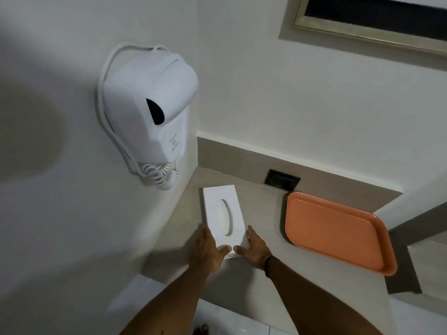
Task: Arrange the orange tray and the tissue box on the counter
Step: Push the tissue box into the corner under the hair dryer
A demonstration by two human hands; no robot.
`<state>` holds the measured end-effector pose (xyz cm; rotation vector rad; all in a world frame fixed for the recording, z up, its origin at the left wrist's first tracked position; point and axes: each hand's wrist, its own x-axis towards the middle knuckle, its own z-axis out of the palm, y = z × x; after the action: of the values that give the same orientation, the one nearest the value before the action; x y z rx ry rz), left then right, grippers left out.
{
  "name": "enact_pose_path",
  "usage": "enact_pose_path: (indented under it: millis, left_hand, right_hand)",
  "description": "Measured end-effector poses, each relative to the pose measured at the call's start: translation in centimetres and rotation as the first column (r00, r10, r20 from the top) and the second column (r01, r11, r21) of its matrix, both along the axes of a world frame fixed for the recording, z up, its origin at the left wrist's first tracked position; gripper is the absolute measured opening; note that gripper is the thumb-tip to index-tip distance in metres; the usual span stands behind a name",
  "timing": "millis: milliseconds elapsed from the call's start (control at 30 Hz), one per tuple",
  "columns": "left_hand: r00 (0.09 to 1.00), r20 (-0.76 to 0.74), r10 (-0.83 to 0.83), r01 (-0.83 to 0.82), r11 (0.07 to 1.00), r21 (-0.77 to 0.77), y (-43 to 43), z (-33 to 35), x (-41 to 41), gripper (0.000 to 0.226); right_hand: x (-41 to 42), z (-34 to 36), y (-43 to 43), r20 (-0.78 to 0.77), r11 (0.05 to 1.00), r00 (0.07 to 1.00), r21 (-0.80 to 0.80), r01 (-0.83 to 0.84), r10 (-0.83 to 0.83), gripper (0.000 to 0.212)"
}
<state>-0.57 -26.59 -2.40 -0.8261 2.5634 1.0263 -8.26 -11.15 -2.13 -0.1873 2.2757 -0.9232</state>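
Holding the flat white tissue box (222, 218) by its near corners, the left hand (208, 250) and right hand (254, 249) clamp it low in the middle of the grey counter (263, 209). Right of it, the orange plastic tray (336, 232) looks placed already; the box seems almost set.

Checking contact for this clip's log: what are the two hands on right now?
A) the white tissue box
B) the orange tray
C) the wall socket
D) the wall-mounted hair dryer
A: the left hand and right hand bracket the near end of the tissue box on the counter, while the orange tray lies apart to the right, untouched.
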Motion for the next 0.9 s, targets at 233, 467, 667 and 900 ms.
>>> enact_pose_path:
  millis: [233, 467, 667, 900]
  left_hand:
    - [0.990, -0.077, 0.117, -0.103, 0.981, 0.167, -0.5, 0.0, -0.3, 0.097]
    - [0.992, -0.086, 0.092, -0.075, 0.981, 0.180, -4.7, 1.0, -2.7, 0.097]
    - [0.992, -0.106, 0.065, -0.044, 0.980, 0.193, -8.4, 2.3, -4.8, 0.085]
    - [0.994, -0.108, 0.014, -0.003, 0.995, 0.104, -11.4, 2.6, -6.9, 0.084]
  right_hand:
    - [0.3, 0.0, -0.7, -0.021, 0.992, 0.996, -0.084, 0.090, -0.092, 0.065]
    - [-1.4, 0.9, -4.8, -0.021, 0.980, 0.988, -0.131, 0.148, -0.152, 0.068]
    - [-3.2, 0.7, -8.7, -0.022, 0.975, 0.982, -0.127, 0.182, -0.186, 0.067]
    - [-5.0, 0.0, -11.9, -0.015, 0.965, 0.971, -0.117, 0.234, -0.237, 0.064]
